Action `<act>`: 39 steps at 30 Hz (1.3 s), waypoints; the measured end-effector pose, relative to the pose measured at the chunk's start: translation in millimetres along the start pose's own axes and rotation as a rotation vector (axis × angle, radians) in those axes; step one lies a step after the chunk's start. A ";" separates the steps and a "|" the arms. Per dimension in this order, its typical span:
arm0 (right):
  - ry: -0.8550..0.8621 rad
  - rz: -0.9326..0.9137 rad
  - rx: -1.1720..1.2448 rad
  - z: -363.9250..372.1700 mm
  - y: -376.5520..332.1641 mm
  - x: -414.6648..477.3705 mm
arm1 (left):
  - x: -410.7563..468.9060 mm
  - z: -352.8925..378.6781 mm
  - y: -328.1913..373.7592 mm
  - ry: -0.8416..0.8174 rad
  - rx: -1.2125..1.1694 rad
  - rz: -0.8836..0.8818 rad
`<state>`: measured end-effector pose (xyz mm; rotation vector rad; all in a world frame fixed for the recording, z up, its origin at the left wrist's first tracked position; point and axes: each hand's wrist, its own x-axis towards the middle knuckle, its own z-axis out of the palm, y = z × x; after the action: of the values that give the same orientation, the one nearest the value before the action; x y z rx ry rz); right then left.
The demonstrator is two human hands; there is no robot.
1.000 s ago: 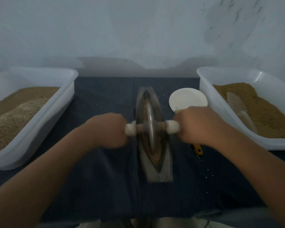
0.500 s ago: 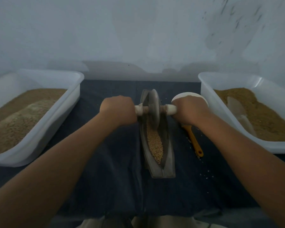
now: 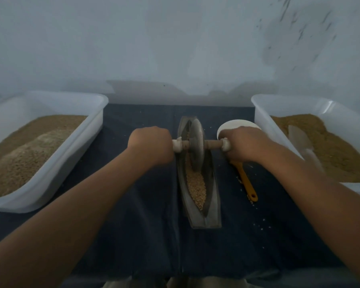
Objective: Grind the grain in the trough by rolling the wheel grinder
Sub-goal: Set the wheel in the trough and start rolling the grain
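Either side, white tubs (image 3: 50, 163) of meal flank me; my left hand (image 3: 151, 145) and right hand (image 3: 240, 143) clench the wheel grinder (image 3: 195, 145) at the far end of the trough (image 3: 211, 196), grain (image 3: 196, 187) nearer, arms outstretched.

Both bare arms reached forward, nearly straight. The left hand (image 3: 151, 144) was a closed fist, knuckles up, wrapped around the left handle end. The right hand (image 3: 242, 143) was clenched likewise on the right end, level with the left.
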<state>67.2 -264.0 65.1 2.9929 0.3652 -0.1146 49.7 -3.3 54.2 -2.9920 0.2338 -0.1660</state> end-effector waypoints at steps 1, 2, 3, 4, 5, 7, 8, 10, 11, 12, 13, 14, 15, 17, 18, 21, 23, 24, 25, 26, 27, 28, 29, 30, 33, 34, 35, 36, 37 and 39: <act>-0.002 0.033 -0.003 3.3 -1.7 4.7 | 0.5 -1.9 1.3 0.008 0.007 -0.004; -0.011 0.071 -0.008 4.7 -3.7 7.1 | 0.6 -5.9 2.7 0.007 0.010 -0.002; -0.016 0.096 -0.011 6.2 -4.8 7.2 | 0.8 -11.0 3.2 -0.002 0.008 0.007; -0.021 0.108 -0.008 7.4 -5.9 4.0 | -0.2 -15.6 2.5 -0.020 0.002 0.026; -0.024 0.106 0.014 8.7 -6.8 -4.2 | -3.4 -18.8 1.0 -0.048 -0.010 0.051; -0.058 0.069 0.059 11.1 -6.3 -30.7 | -17.2 -17.1 -3.4 -0.109 -0.028 0.112; -0.098 0.051 0.077 11.3 -5.6 -45.0 | -26.2 -11.8 -5.2 -0.129 -0.027 0.139; -0.151 0.029 0.086 10.3 -6.3 -64.1 | -39.5 -1.0 -8.0 -0.146 -0.035 0.180; -0.122 0.018 0.072 10.4 -7.6 -63.5 | -37.6 2.0 -9.7 -0.162 -0.051 0.185; -0.058 0.007 0.050 9.5 -11.6 -59.1 | -31.6 2.2 -11.5 -0.193 -0.073 0.174; 0.026 0.000 0.026 9.0 -16.4 -50.7 | -22.5 1.2 -12.7 -0.230 -0.097 0.152; 0.107 0.002 0.003 8.1 -21.2 -38.3 | -11.2 0.1 -13.3 -0.250 -0.118 0.126; 0.171 0.008 -0.015 5.9 -25.2 -23.3 | 0.1 -1.0 -13.4 -0.243 -0.135 0.098; 0.177 0.025 -0.013 -3.7 -28.1 4.9 | 16.2 -4.0 -11.1 -0.168 -0.138 0.037; 0.128 0.032 -0.003 -9.1 -26.8 15.3 | 21.2 -6.6 -9.2 -0.130 -0.122 0.015; 0.024 0.040 0.026 -9.9 -21.0 20.2 | 24.4 -16.3 -5.6 -0.137 -0.100 0.053; 0.046 0.017 0.060 2.4 -20.2 -3.9 | 9.5 -19.3 -7.4 -0.213 -0.110 0.135; 0.052 0.003 0.078 11.0 -19.7 -22.3 | -1.7 -17.7 -8.7 -0.254 -0.109 0.183; 0.055 -0.014 0.101 19.6 -18.1 -41.7 | -13.5 -14.9 -9.5 -0.284 -0.098 0.224; 0.051 -0.026 0.124 25.3 -17.1 -61.7 | -24.6 -12.6 -9.6 -0.295 -0.078 0.257; 0.047 -0.033 0.141 28.7 -15.9 -76.4 | -32.7 -10.9 -9.7 -0.291 -0.058 0.284; 0.038 -0.032 0.158 30.2 -14.5 -83.1 | -35.1 -9.2 -9.8 -0.282 -0.046 0.300; 0.025 -0.031 0.167 30.8 -13.5 -81.7 | -32.9 -9.2 -9.7 -0.279 -0.041 0.302; 0.016 -0.028 0.163 29.5 -14.4 -74.8 | -27.7 -10.4 -9.3 -0.274 -0.035 0.291; 0.099 0.021 0.103 19.7 -20.4 -27.7 | 4.3 -12.9 -7.8 -0.137 0.005 0.179; 0.155 0.045 0.092 15.5 -21.5 -10.5 | 14.4 -14.4 -7.3 -0.069 0.020 0.131; 0.201 0.065 0.088 10.8 -22.3 4.5 | 22.6 -15.3 -6.8 -0.021 0.029 0.088; 0.225 0.074 0.082 6.3 -23.3 15.6 | 27.5 -14.8 -6.8 0.002 0.020 0.056; 0.228 0.075 0.071 1.7 -24.3 22.5 | 29.7 -13.5 -7.1 0.002 -0.004 0.036; 0.203 0.051 0.050 -3.4 -25.7 23.5 | 23.6 -10.5 -10.4 -0.064 -0.082 0.036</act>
<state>83.9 -233.3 63.4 3.0684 0.3101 0.1894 73.1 1.7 68.4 -3.0655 0.2941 -0.0577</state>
